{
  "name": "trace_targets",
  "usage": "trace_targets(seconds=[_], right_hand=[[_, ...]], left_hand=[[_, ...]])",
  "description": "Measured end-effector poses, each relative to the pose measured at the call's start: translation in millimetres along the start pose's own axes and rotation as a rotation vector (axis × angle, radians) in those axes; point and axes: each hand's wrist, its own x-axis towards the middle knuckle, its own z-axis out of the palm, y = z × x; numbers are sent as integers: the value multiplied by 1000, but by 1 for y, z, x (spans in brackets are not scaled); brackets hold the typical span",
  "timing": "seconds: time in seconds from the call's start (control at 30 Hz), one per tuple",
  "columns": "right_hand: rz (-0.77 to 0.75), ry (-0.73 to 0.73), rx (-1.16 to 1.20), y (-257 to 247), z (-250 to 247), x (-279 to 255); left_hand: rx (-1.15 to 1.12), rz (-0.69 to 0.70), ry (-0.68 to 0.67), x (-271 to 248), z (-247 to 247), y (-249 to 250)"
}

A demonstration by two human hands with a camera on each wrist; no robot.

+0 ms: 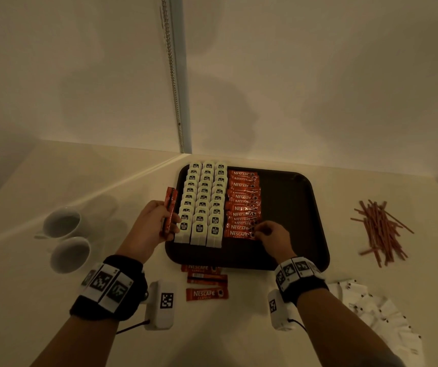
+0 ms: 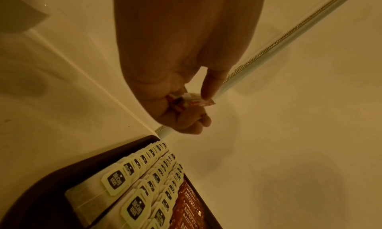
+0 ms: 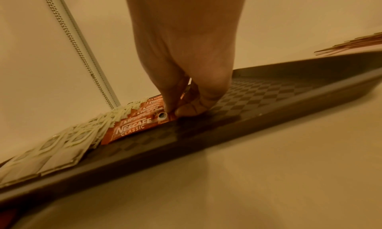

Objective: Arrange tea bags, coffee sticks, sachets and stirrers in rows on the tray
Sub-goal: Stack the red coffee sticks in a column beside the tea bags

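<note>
Both forearms, each with a black wrist strap carrying coded tags, reach from the near edge toward the dark tray (image 1: 315,234), the landmark for everything else. Far left of the tray stand two white cups (image 1: 65,238). Just off the tray's left rim, the left hand (image 1: 151,223) curls its fingers round a small bundle of red coffee sticks (image 1: 169,210), held upright above the tabletop. On the tray's left part, tea bags (image 1: 203,205) lie in three overlapping rows running from far rim to near rim. Right beside them runs one row of Nescafé coffee sticks (image 1: 243,205). At the near end of that row, the right hand (image 1: 273,238) pinches the right end of the nearest stick (image 3: 132,128) between thumb and forefinger, the stick lying on the tray floor. The tray's right half shows bare checkered floor. In front of the tray's near rim lie a few loose coffee sticks (image 1: 206,283). Right of the tray, apart from it, lies a heap of reddish stirrers (image 1: 382,230). Near the tray's near right corner lies a spread of white sachets (image 1: 376,316).
</note>
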Motion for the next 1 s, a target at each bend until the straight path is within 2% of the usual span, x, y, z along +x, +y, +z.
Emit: trace_targets(seconds=[0.23,0.33,0.5,0.67,0.77,0.8,0.83,0.93,1.0], right_hand=[[-1,5,-16,-3,0,-3],[-4,10,-24,-2,1,-3],[-19,8,-17,-2,0,-4],[-12,31,-19,-2,-4,-4],[-76,83,116,-26,-9,-12],[-94,31,234,-40,-10,-18],[-114,-81,366,-55,-11,-25],[-165,-495,665,-95,-13,-46],[-229,-563,674,-111,-15,-56]], left_hand=[[88,77,-69,2,4,-6],[121,116,-54,2,4,-8],[207,254,19,2,8,-4],[321,343,25,8,10,5],[427,472,14,8,12,14],[455,509,-5,8,13,18],[467,542,-34,7,16,21],[494,634,-107,0,26,30],[506,694,-138,-2,29,31]])
